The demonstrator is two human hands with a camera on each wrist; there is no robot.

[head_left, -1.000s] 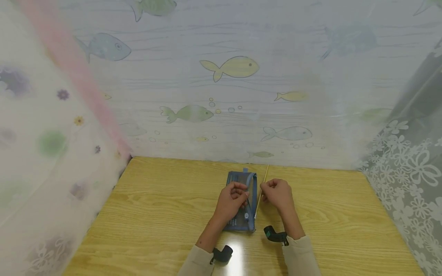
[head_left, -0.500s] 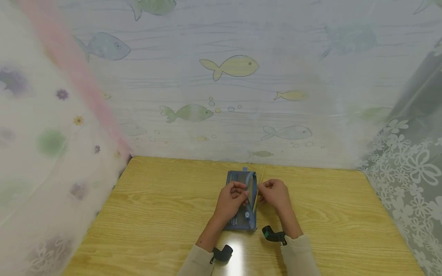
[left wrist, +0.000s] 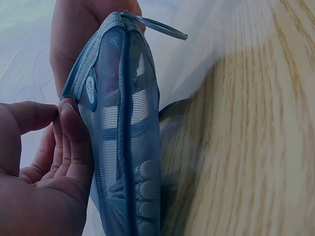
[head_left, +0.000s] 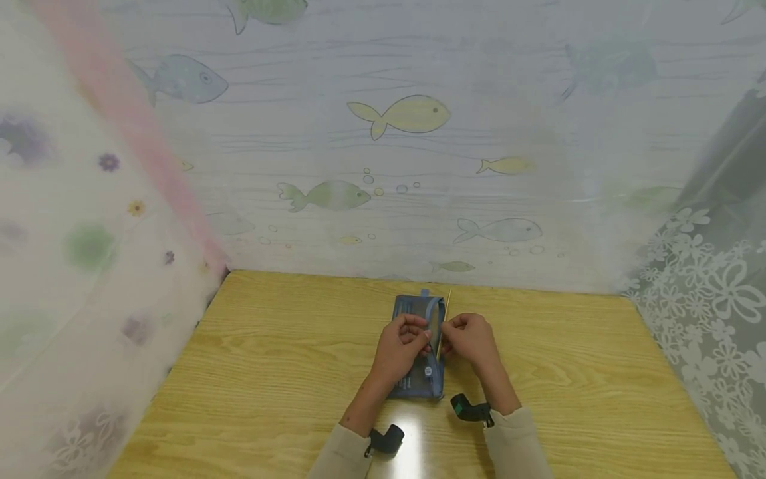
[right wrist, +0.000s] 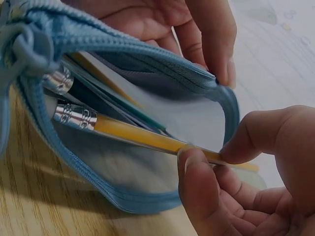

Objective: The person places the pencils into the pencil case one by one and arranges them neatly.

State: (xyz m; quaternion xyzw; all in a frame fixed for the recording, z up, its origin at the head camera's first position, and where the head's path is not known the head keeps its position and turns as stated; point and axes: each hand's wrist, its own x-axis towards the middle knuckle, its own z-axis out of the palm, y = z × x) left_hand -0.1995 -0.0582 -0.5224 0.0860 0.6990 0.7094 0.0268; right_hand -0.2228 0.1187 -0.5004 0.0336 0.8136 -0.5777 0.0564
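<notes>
A blue mesh pencil case lies on the table with its zip open. My left hand pinches the zipped edge between thumb and fingers, as the left wrist view shows. In my right hand, thumb and fingertips pinch a yellow pencil. The pencil's metal band and eraser end are inside the opening, while its other end sticks out past the rim. More pencils lie inside the case. A blue zip pull hangs at the near corner of the opening.
The wood-grain table reaches back to a wall hanging printed with fish. Flowered cloth hangs at the left, and lace-patterned fabric at the right. Each wrist carries a black camera.
My right hand has moved left with the pencil, whose lower end has passed from beside the pencil case into its opening. The left hand has stayed put on the rim.
</notes>
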